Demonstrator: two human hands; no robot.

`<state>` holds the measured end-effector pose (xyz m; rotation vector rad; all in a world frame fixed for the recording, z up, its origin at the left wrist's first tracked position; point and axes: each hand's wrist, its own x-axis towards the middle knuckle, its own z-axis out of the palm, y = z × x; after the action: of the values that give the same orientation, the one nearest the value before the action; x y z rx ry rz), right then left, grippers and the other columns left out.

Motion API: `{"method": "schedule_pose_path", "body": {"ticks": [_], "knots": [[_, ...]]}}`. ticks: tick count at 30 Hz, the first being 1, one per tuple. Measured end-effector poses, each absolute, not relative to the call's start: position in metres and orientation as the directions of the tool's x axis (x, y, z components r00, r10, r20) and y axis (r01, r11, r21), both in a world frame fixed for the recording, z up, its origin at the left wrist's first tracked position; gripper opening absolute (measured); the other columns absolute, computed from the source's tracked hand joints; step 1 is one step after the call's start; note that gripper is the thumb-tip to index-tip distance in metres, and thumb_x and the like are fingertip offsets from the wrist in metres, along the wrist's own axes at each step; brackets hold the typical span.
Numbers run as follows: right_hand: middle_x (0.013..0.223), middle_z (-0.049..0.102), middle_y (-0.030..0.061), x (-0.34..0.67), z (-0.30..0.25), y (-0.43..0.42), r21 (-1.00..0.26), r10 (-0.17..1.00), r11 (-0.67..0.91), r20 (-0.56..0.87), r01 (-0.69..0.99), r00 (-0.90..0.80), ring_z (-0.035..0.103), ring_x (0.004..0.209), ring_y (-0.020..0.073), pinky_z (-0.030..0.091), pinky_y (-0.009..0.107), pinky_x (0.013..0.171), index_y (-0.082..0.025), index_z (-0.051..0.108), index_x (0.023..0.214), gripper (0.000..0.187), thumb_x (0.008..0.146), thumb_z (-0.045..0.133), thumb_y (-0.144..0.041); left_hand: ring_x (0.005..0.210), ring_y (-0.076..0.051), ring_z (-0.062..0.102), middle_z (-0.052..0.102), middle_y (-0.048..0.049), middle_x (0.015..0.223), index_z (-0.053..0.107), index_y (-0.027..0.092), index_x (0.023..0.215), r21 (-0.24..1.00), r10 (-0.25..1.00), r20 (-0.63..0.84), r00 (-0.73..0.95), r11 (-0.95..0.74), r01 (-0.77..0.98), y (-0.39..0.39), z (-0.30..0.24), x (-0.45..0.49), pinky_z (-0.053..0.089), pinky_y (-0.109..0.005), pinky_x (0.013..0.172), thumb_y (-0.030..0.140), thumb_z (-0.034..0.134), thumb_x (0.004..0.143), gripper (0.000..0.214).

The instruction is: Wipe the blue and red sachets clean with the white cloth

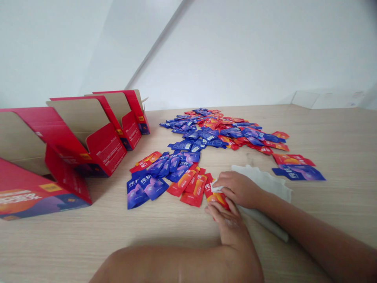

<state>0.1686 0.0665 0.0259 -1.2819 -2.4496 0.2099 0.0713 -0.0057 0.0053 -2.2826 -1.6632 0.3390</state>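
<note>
The right hand (238, 189) is curled nearly shut, thumb and fingers pinching a small white scrap (216, 187) at the top corner of a red sachet (217, 199). The scrap is too small to tell what it is made of. The left hand (228, 226) is half open below, its fingertips (216, 208) against the sachet's lower edge, so the sachet sits between the two hands, just right of a row of red sachets (188, 186).

A folded white cloth (265, 182) lies under and beyond the right wrist, its scalloped edge almost touching the right hand. Left of the red row, blue sachets (147, 188) lie overlapping, and the two groups touch. Farther off is a loose pile of mixed red and blue sachets (212, 131). A separate pair, one red (293, 159) and one blue (299, 172), lies toward the right, well apart from the hands, with a band of pale wood between it and the pile.

Open red cartons (106, 147) stand in a line along the left of the bench (338, 133), close beside the blue sachets, the nearest one cut off by the frame. The bench's far edge meets a white wall (235, 51). Its near edge is out of view.
</note>
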Motion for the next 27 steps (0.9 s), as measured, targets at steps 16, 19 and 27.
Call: {"method": "schedule_pose_path", "body": {"ticks": [16, 19, 27], "knots": [[0.09, 0.061, 0.0057, 0.161, 0.028, 0.064, -0.305, 0.797, 0.603, 0.267, 0.737, -0.542, 0.053, 0.086, 0.0186, 0.038, 0.032, 0.077, -0.02, 0.065, 0.097, 0.026, 0.081, 0.045, -0.011, 0.108, -0.032, 0.054, 0.058, -0.0248, 0.117, 0.043, 0.008, 0.129, -0.437, 0.946, -0.076, 0.315, -0.315, 0.843, -0.005, 0.009, 0.071, 0.042, -0.05, 0.093, 0.002, 0.032, 0.081, 0.05], [0.09, 0.06, 0.006, 0.168, 0.026, 0.069, -0.294, 0.814, 0.578, 0.267, 0.761, -0.516, 0.053, 0.085, 0.0183, 0.038, 0.032, 0.077, -0.019, 0.065, 0.097, 0.026, 0.082, 0.045, -0.011, 0.106, -0.03, 0.056, 0.059, -0.0226, 0.116, 0.044, 0.013, 0.129, -0.425, 0.954, -0.019, 0.301, -0.28, 0.861, -0.004, 0.001, 0.071, 0.041, -0.05, 0.093, 0.002, 0.032, 0.082, 0.05], [0.093, 0.061, 0.0054, 0.156, 0.038, 0.052, -0.336, 0.77, 0.638, 0.305, 0.693, -0.561, 0.052, 0.088, 0.0184, 0.037, 0.032, 0.078, -0.02, 0.064, 0.098, 0.027, 0.08, 0.047, -0.01, 0.108, -0.03, 0.055, 0.062, -0.0233, 0.111, 0.053, 0.004, 0.12, -0.43, 0.949, 0.084, 0.304, -0.241, 0.87, -0.005, -0.013, 0.072, 0.038, -0.051, 0.096, 0.005, 0.032, 0.083, 0.042]]}}
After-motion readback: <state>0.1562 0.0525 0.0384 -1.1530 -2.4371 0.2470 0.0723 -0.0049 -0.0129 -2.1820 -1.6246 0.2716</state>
